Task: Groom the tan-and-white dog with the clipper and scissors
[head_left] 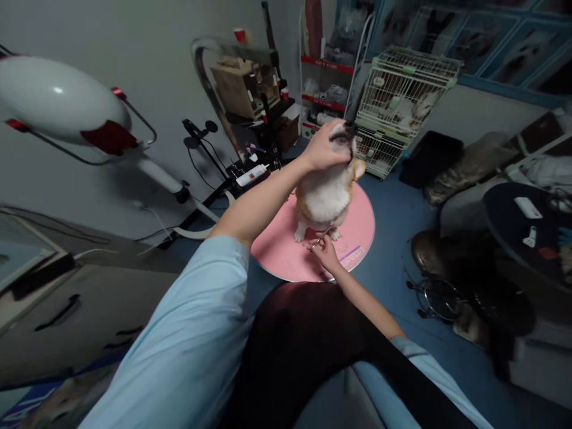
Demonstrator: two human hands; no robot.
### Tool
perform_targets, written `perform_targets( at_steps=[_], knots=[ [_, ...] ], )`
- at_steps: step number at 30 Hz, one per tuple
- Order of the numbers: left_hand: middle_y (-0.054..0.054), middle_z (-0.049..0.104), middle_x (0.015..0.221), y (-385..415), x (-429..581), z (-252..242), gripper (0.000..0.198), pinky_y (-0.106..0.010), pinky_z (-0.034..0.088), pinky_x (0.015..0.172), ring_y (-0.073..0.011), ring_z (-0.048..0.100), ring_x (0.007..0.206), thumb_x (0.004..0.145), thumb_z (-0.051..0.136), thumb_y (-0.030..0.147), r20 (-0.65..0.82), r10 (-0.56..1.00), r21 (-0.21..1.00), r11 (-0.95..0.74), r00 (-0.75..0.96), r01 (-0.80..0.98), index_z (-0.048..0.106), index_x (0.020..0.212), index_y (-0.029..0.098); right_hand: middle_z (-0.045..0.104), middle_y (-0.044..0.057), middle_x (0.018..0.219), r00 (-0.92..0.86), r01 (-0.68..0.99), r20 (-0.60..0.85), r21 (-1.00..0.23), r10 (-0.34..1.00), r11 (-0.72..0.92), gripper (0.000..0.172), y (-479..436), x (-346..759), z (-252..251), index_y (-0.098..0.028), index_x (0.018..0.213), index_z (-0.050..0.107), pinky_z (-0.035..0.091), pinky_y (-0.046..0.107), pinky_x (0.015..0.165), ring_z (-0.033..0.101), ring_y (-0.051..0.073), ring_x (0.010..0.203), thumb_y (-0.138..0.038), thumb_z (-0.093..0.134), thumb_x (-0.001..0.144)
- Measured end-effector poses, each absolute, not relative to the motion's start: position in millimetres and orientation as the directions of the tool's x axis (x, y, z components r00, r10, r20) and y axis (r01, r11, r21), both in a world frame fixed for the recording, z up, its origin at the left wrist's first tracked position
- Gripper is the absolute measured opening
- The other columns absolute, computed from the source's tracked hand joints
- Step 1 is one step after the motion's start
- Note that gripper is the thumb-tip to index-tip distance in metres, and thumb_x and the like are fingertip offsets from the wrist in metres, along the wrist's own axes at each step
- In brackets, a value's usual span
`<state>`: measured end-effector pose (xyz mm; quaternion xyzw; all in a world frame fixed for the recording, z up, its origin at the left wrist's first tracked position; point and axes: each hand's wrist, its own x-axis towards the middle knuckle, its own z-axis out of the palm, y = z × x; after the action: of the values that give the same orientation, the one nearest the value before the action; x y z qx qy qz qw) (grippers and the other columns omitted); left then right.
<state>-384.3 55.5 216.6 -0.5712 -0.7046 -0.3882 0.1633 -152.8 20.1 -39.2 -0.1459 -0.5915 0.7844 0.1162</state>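
A small tan-and-white dog (325, 199) sits upright on a round pink grooming table (286, 253). My left hand (325, 146) is closed around the dog's muzzle and holds its head up. My right hand (326, 251) is low by the dog's front paws, closed on a pair of thin metal scissors (320, 239) whose tips point at the fur on its chest. A purple-and-white comb (351, 256) lies on the pink table just right of that hand.
A white dryer head (58, 101) on an arm hangs at the left. A steel grooming arm (214, 71) and cluttered shelf stand behind the table. A white wire cage (404, 89) sits at the back right. A dark stool (440, 271) and round black table (513, 232) are to the right.
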Motion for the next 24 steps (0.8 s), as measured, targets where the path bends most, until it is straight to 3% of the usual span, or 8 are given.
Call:
perform_targets(
  at_steps=[4, 7, 9, 12, 16, 21, 24],
  knots=[
    [-0.011, 0.069, 0.129, 62, -383, 223, 0.068, -0.049, 0.047, 0.115, -0.0306, 0.066, 0.127, 0.08, 0.076, 0.039, 0.623, 0.74, 0.428, -0.05, -0.254, 0.902, 0.055, 0.14, 0.017, 0.071, 0.001, 0.091, -0.961, 0.262, -0.272, -0.951, 0.041, -0.165, 0.07, 58, -100, -30, -0.021, 0.12, 0.06, 0.056, 0.033, 0.08, 0.068, 0.016, 0.081, -0.045, 0.092, 0.063],
    [-0.009, 0.069, 0.131, 60, -376, 230, 0.065, -0.048, 0.048, 0.115, -0.0284, 0.067, 0.125, 0.077, 0.071, 0.026, 0.597, 0.773, 0.479, -0.13, -0.213, 0.868, 0.056, 0.139, 0.02, 0.073, 0.001, 0.084, -0.858, 0.46, -0.453, -0.887, -0.241, 0.028, 0.056, 110, -82, 7, -0.016, 0.102, 0.071, 0.053, 0.03, 0.073, 0.066, 0.014, 0.073, -0.045, 0.096, 0.061],
    [-0.007, 0.069, 0.131, 59, -370, 236, 0.064, -0.046, 0.049, 0.114, -0.0275, 0.067, 0.124, 0.074, 0.067, 0.021, 0.59, 0.783, 0.508, -0.171, -0.197, 0.844, 0.058, 0.138, 0.02, 0.074, 0.001, 0.083, -0.78, 0.522, -0.544, -0.838, -0.309, 0.158, 0.049, 143, -88, 41, -0.015, 0.097, 0.074, 0.052, 0.028, 0.072, 0.065, 0.013, 0.072, -0.041, 0.096, 0.062],
    [-0.009, 0.067, 0.136, 57, -360, 244, 0.069, -0.041, 0.048, 0.115, -0.028, 0.064, 0.13, 0.072, 0.067, 0.02, 0.589, 0.782, 0.524, -0.179, -0.203, 0.833, 0.059, 0.14, 0.018, 0.077, 0.003, 0.09, -0.721, 0.562, -0.619, -0.785, -0.31, 0.259, 0.051, 174, -113, 88, -0.015, 0.103, 0.076, 0.054, 0.028, 0.076, 0.067, 0.014, 0.076, -0.036, 0.097, 0.061],
    [-0.012, 0.068, 0.136, 54, -344, 256, 0.074, -0.038, 0.048, 0.111, -0.0314, 0.063, 0.13, 0.069, 0.075, 0.023, 0.553, 0.816, 0.481, -0.148, -0.168, 0.864, 0.06, 0.141, 0.015, 0.074, 0.002, 0.081, -0.73, 0.564, -0.642, -0.759, -0.233, 0.325, 0.046, 165, -134, 106, -0.015, 0.095, 0.074, 0.054, 0.027, 0.07, 0.065, 0.013, 0.069, -0.038, 0.096, 0.062],
    [-0.013, 0.071, 0.128, 51, -326, 264, 0.075, -0.038, 0.049, 0.102, -0.0317, 0.064, 0.122, 0.07, 0.079, 0.022, 0.5, 0.855, 0.435, -0.111, -0.137, 0.894, 0.06, 0.141, 0.014, 0.072, 0.001, 0.084, -0.846, 0.512, -0.528, -0.843, -0.076, 0.165, 0.047, 109, -133, 76, -0.018, 0.094, 0.071, 0.059, 0.029, 0.075, 0.067, 0.014, 0.076, -0.034, 0.095, 0.058],
    [-0.01, 0.072, 0.124, 52, -321, 266, 0.065, -0.037, 0.048, 0.1, -0.0285, 0.062, 0.118, 0.075, 0.08, 0.025, 0.486, 0.866, 0.435, -0.124, -0.117, 0.892, 0.062, 0.137, 0.021, 0.069, -0.001, 0.079, -0.879, 0.476, -0.477, -0.877, -0.005, 0.069, 0.047, 83, -138, 61, -0.019, 0.095, 0.069, 0.059, 0.03, 0.074, 0.066, 0.013, 0.072, -0.03, 0.094, 0.057]
  ],
)
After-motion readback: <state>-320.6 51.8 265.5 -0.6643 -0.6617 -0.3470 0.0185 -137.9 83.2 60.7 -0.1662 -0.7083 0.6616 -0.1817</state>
